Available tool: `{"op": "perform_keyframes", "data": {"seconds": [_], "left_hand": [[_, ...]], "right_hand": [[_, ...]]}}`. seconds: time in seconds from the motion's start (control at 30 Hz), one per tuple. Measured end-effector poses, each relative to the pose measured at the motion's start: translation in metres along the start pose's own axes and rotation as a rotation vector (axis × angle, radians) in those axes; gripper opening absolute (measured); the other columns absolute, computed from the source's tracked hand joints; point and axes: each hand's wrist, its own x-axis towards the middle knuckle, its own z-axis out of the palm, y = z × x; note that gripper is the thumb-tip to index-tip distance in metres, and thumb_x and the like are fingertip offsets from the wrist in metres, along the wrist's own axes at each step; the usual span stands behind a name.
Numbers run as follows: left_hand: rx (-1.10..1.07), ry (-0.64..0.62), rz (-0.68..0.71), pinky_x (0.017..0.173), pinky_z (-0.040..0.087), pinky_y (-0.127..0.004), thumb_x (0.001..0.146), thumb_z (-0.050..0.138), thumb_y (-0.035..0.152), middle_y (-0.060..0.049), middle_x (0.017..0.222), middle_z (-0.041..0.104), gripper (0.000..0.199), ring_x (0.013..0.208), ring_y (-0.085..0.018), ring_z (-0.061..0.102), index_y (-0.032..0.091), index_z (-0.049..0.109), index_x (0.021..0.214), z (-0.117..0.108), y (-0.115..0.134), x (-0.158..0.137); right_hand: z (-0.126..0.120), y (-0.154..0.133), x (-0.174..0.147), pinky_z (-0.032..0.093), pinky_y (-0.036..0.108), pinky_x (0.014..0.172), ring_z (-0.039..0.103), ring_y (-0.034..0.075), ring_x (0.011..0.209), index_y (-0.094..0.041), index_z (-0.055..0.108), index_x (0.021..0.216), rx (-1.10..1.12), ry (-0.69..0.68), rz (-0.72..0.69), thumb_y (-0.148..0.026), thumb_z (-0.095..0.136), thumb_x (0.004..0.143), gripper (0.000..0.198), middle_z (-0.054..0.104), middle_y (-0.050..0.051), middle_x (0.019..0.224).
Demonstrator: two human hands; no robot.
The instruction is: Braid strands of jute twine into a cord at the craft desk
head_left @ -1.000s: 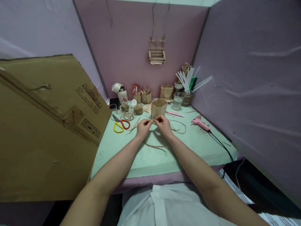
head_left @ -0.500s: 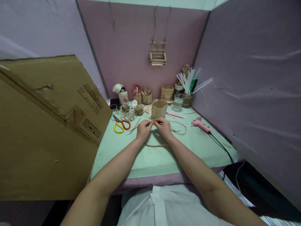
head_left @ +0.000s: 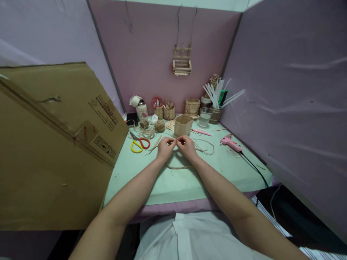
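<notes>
Both of my hands meet over the middle of the table, fingertips nearly touching. My left hand (head_left: 165,147) pinches a thin strand of twine. Opposite it, my right hand (head_left: 186,146) is closed in a pinch on the same twine. Loops of twine (head_left: 210,153) spread on the table to the right of my hands, and a thicker braided length of cord (head_left: 180,167) curves below them. Just behind my fingers stands an open container (head_left: 183,125) walled with wooden sticks. Scissors (head_left: 140,143) with one yellow and one red handle lie left of my left hand.
A pink glue gun (head_left: 231,143) with a black cable lies at right. Twine balls (head_left: 159,126), stick holders (head_left: 169,112), a cup of water (head_left: 205,117) and a pot of white glue sticks (head_left: 216,115) line the back. A large cardboard sheet (head_left: 62,151) stands at left.
My fingertips have shifted slightly at the twine, with the right fingers curling in a little more. Everything else stays in place.
</notes>
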Motion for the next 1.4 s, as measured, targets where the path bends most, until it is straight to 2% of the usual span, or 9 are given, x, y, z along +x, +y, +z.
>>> {"op": "perform_keyframes", "data": {"seconds": [0.13,0.2,0.3,0.43,0.7,0.93,1.17,1.27,1.4], "left_hand": [[-0.204,0.012,-0.180,0.066,0.041,-0.025,0.063,0.061,0.017,-0.001,0.066,0.059,0.002,0.070,-0.013,0.052,0.017,0.061,0.061,0.000,0.005,0.002],[-0.469,-0.037,-0.440,0.056,0.039,-0.022,0.064,0.060,0.018,0.000,0.062,0.056,0.003,0.062,-0.010,0.050,0.016,0.059,0.062,-0.001,0.009,0.003],[-0.869,-0.227,-0.821,0.045,0.033,-0.018,0.066,0.058,0.016,0.002,0.055,0.049,0.005,0.050,-0.006,0.043,0.015,0.055,0.062,-0.005,0.016,0.006],[-1.091,-0.309,-0.990,0.040,0.032,-0.015,0.068,0.055,0.011,0.002,0.052,0.045,0.008,0.045,-0.004,0.040,0.014,0.051,0.061,-0.011,0.022,0.007],[-1.076,-0.356,-1.077,0.038,0.032,-0.015,0.068,0.055,0.011,0.002,0.051,0.044,0.015,0.043,-0.004,0.038,0.015,0.045,0.057,-0.017,0.022,0.009],[-0.851,-0.265,-0.734,0.040,0.028,-0.016,0.065,0.061,0.017,0.000,0.059,0.052,0.005,0.050,-0.005,0.044,0.014,0.057,0.065,-0.013,0.023,0.006],[-0.745,-0.209,-0.568,0.043,0.029,-0.017,0.061,0.072,0.028,0.001,0.061,0.052,0.021,0.051,-0.005,0.044,0.015,0.057,0.067,-0.011,0.020,0.002],[-0.778,-0.184,-0.591,0.041,0.029,-0.015,0.065,0.072,0.023,0.001,0.059,0.050,0.017,0.051,-0.004,0.044,0.013,0.058,0.068,-0.010,0.020,0.001],[-1.028,-0.277,-0.838,0.039,0.032,-0.011,0.077,0.059,0.012,0.001,0.057,0.047,0.006,0.047,-0.002,0.043,0.010,0.057,0.072,-0.009,0.023,0.003]], "right_hand": [[0.001,-0.001,0.000,0.041,0.029,0.065,0.050,0.015,0.066,-0.020,0.057,0.067,0.049,-0.013,0.034,-0.027,0.053,0.070,0.009,0.056,0.002,0.068],[0.002,-0.002,0.000,0.042,0.028,0.066,0.050,0.015,0.067,-0.020,0.056,0.070,0.139,-0.016,0.063,-0.030,0.053,0.071,0.011,0.057,0.002,0.070],[0.003,-0.005,0.000,0.043,0.028,0.067,0.052,0.015,0.069,-0.020,0.055,0.074,0.302,-0.053,0.113,-0.035,0.053,0.072,0.016,0.057,0.001,0.070],[0.001,-0.009,-0.001,0.043,0.027,0.066,0.052,0.014,0.070,-0.020,0.053,0.076,0.369,-0.081,0.098,-0.034,0.053,0.073,0.015,0.055,0.001,0.073],[-0.007,-0.015,-0.002,0.042,0.027,0.066,0.052,0.015,0.080,-0.020,0.057,0.072,0.269,-0.148,-0.074,-0.030,0.054,0.074,0.010,0.053,0.003,0.084],[-0.006,-0.010,0.001,0.036,0.023,0.053,0.045,0.010,0.056,-0.022,0.053,0.080,0.548,-0.238,0.239,-0.043,0.056,0.072,0.023,0.055,-0.002,0.070],[-0.007,-0.012,0.002,0.033,0.023,0.052,0.041,0.009,0.054,-0.020,0.053,0.076,0.507,-0.246,0.279,-0.045,0.061,0.068,0.028,0.051,-0.004,0.062],[-0.008,-0.011,0.003,0.033,0.023,0.053,0.043,0.009,0.056,-0.019,0.056,0.074,0.536,-0.233,0.272,-0.044,0.066,0.066,0.028,0.052,-0.004,0.062],[-0.007,-0.006,0.003,0.035,0.022,0.054,0.047,0.009,0.059,-0.019,0.058,0.074,0.669,-0.233,0.319,-0.041,0.071,0.064,0.027,0.056,-0.003,0.067]]}}
